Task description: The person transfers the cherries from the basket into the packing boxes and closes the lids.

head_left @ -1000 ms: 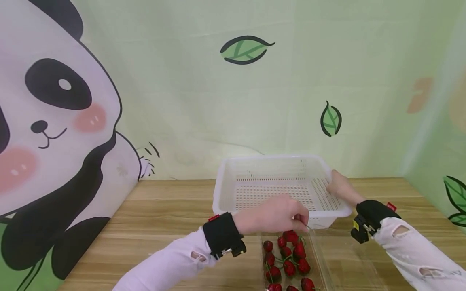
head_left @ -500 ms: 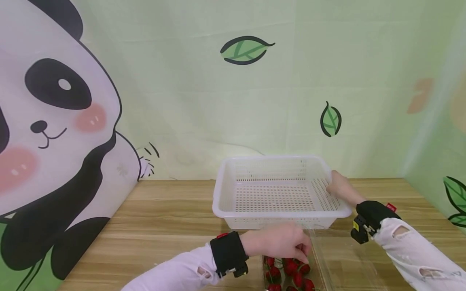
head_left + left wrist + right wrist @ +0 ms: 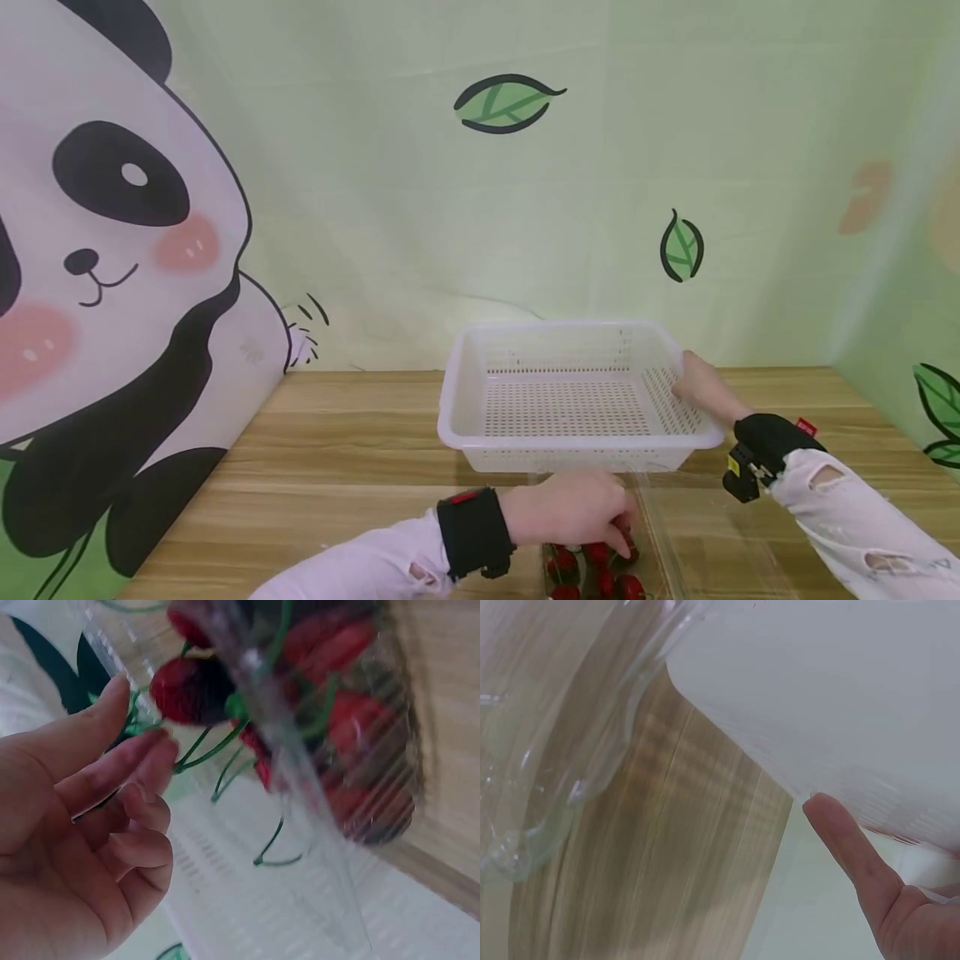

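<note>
Beside the fruit, my left hand (image 3: 573,508) reaches into a clear plastic box (image 3: 660,550) of red cherries (image 3: 564,567). In the left wrist view, the thumb and index fingertip stand slightly apart beside the green cherry stems (image 3: 214,754), with the other fingers loosely bent. Whether a stem touches the fingertips is unclear. At the right end of a white perforated plastic basket (image 3: 562,442), my right hand (image 3: 705,387) holds the rim. Its thumb lies along the basket's outer side in the right wrist view; its other fingers are mostly hidden there.
The box's clear lid (image 3: 727,533) lies opened out to the right. Basket and box stand on a wood-grain table (image 3: 360,450), the box in front of the basket. A pale green printed curtain (image 3: 375,208) hangs behind.
My left hand has come down and nearer, from the basket's front rim to over the cherries. My right hand and the basket have stayed in place.
</note>
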Action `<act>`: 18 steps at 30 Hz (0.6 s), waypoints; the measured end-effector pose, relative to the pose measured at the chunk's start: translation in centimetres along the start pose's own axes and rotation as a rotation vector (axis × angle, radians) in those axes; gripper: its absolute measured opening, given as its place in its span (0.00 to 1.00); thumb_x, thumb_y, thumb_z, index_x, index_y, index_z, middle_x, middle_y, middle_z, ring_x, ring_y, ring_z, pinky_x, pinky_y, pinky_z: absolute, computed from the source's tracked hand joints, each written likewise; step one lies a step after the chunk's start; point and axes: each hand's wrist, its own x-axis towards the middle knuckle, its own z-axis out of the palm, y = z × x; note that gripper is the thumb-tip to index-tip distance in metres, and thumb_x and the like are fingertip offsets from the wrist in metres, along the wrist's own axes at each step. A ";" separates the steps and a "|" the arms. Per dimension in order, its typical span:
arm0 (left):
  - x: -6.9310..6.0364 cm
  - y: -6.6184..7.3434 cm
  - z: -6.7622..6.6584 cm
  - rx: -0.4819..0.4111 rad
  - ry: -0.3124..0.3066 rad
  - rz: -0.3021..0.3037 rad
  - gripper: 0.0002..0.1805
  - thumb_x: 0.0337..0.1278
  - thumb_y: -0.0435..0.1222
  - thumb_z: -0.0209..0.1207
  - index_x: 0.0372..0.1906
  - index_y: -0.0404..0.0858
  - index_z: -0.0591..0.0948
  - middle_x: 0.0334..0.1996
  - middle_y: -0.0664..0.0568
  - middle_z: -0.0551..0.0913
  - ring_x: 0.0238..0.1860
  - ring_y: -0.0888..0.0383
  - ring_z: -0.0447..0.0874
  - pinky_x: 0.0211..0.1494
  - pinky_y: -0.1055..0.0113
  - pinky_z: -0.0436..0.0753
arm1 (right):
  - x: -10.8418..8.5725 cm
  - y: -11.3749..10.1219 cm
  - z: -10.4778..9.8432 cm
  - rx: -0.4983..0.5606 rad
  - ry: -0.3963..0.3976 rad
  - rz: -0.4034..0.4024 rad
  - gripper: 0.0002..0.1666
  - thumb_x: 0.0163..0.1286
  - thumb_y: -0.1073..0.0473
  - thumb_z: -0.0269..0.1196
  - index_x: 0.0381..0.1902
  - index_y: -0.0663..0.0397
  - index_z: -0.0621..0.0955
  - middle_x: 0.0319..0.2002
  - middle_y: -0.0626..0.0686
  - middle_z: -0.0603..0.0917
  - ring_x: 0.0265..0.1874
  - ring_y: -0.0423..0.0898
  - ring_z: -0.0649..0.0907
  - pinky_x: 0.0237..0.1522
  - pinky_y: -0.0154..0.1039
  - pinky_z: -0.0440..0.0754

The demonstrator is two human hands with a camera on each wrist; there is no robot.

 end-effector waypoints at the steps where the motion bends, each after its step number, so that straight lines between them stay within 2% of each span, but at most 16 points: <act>1: -0.1 -0.1 -0.2 0.000 0.016 0.005 0.12 0.47 0.48 0.62 0.31 0.44 0.81 0.20 0.66 0.73 0.21 0.73 0.67 0.25 0.82 0.66 | 0.0 0.0 0.0 -0.001 -0.001 0.003 0.24 0.57 0.76 0.49 0.50 0.79 0.56 0.36 0.71 0.70 0.27 0.56 0.77 0.25 0.45 0.76; 5: -0.3 -0.9 -1.0 -0.029 0.092 0.023 0.13 0.51 0.49 0.59 0.31 0.43 0.80 0.19 0.64 0.70 0.19 0.71 0.65 0.24 0.82 0.64 | -0.1 0.0 -0.1 -0.002 -0.002 0.000 0.24 0.56 0.76 0.49 0.50 0.80 0.55 0.36 0.72 0.70 0.28 0.57 0.76 0.26 0.46 0.76; 8: -0.9 -2.2 -1.8 -0.056 0.159 -0.036 0.12 0.54 0.48 0.57 0.29 0.43 0.78 0.20 0.63 0.70 0.19 0.70 0.64 0.22 0.80 0.64 | -0.3 0.1 -0.3 0.004 0.000 -0.032 0.25 0.56 0.75 0.49 0.50 0.81 0.56 0.36 0.73 0.70 0.28 0.58 0.77 0.26 0.46 0.76; 10: -1.4 -3.7 -2.5 -0.063 0.230 -0.108 0.11 0.55 0.45 0.58 0.27 0.43 0.78 0.20 0.63 0.71 0.19 0.70 0.66 0.22 0.79 0.65 | -0.4 0.3 -0.4 0.034 -0.007 -0.056 0.25 0.57 0.74 0.50 0.50 0.83 0.56 0.37 0.73 0.70 0.28 0.57 0.77 0.26 0.46 0.76; 12: -2.2 -5.6 -3.3 -0.063 0.295 -0.210 0.09 0.56 0.42 0.58 0.26 0.42 0.78 0.21 0.61 0.72 0.20 0.68 0.67 0.23 0.77 0.66 | -0.5 0.4 -0.7 0.086 -0.036 -0.065 0.25 0.61 0.71 0.49 0.52 0.83 0.56 0.38 0.73 0.71 0.29 0.57 0.79 0.26 0.45 0.77; 14: -3.1 -7.9 -3.8 -0.059 0.368 -0.317 0.06 0.56 0.38 0.58 0.27 0.40 0.79 0.22 0.59 0.74 0.22 0.66 0.69 0.25 0.75 0.68 | -0.5 0.5 -1.0 0.128 -0.068 -0.038 0.26 0.67 0.66 0.47 0.54 0.84 0.55 0.39 0.72 0.72 0.29 0.55 0.80 0.27 0.45 0.77; 16: -4.1 -10.1 -3.9 -0.018 0.433 -0.448 0.05 0.55 0.36 0.59 0.29 0.38 0.79 0.24 0.56 0.74 0.24 0.63 0.71 0.26 0.72 0.69 | -0.6 0.5 -1.4 0.152 -0.097 0.009 0.28 0.72 0.60 0.43 0.56 0.84 0.55 0.39 0.71 0.74 0.30 0.53 0.80 0.28 0.44 0.77; 18: -5.1 -12.1 -3.8 0.007 0.464 -0.575 0.06 0.54 0.36 0.59 0.31 0.36 0.78 0.26 0.53 0.74 0.27 0.59 0.71 0.27 0.69 0.71 | -0.8 0.6 -1.8 0.145 -0.109 0.050 0.33 0.74 0.55 0.39 0.57 0.86 0.52 0.38 0.71 0.73 0.29 0.51 0.80 0.29 0.43 0.77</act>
